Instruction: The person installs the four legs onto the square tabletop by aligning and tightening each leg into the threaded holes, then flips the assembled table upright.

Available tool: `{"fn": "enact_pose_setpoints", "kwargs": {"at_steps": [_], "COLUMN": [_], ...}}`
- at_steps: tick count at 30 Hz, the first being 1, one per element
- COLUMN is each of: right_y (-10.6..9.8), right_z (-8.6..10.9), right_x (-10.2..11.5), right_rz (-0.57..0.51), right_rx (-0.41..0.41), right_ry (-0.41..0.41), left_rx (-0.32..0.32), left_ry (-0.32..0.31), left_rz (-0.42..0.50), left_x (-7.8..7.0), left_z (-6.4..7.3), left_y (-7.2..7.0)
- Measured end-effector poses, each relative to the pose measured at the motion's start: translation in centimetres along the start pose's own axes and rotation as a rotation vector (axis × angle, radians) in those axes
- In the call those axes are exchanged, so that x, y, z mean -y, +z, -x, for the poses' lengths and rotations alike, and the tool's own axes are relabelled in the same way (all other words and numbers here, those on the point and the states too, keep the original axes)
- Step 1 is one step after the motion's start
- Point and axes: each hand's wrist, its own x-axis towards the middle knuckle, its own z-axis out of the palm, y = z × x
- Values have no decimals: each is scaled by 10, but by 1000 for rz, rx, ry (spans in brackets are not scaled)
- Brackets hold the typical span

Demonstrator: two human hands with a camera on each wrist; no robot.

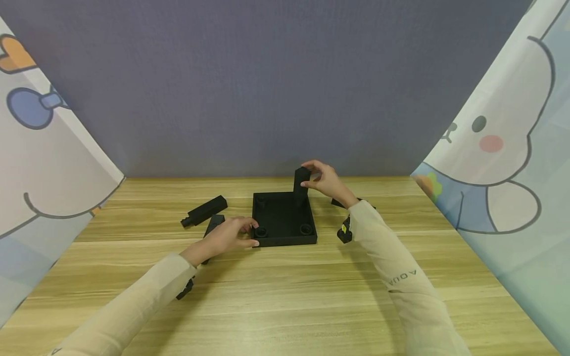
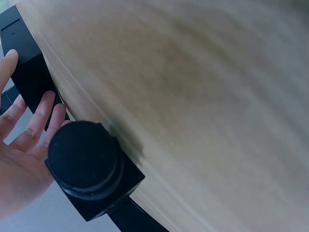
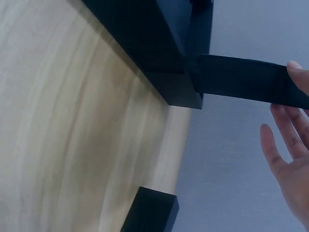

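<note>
A shallow black square tray-like base (image 1: 285,241) lies on the wooden table, with round sockets (image 1: 306,229) at its corners. At its near left corner, my left hand (image 1: 227,235) holds the edge, thumb at the front wall and fingers by the left side. My right hand (image 1: 327,180) grips the upper part of a black square post (image 1: 300,180) between thumb and fingers. This post stands upright at the base's far right corner; in the right wrist view its lower end (image 3: 207,72) meets the base, and how it is seated there is hidden.
Left of the base lies a black post (image 1: 207,210) with a narrower end. Another post (image 1: 215,221) is partly under my left hand; its round end (image 2: 84,157) looms in the left wrist view. A further post (image 1: 339,202) lies behind my right wrist. A grey partition (image 1: 267,99) stands behind.
</note>
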Motion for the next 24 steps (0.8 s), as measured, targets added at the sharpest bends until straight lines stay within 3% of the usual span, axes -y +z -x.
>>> {"fn": "enact_pose_setpoints", "kwargs": {"at_steps": [7,18,24], "right_y": [3,-3,-2], "right_z": [1,-5,-6], "right_x": [-1,3,0], "right_rz": [26,20,4], "right_rx": [-48,56,47], "right_ry": [-11,-4,-2], "left_rx": [0,7,6], "left_ry": [2,-6,-6], "left_rz": [4,-9,-9], "left_x": [0,0,1], "left_z": [0,1,1], "left_y": [-1,-1,-1]}}
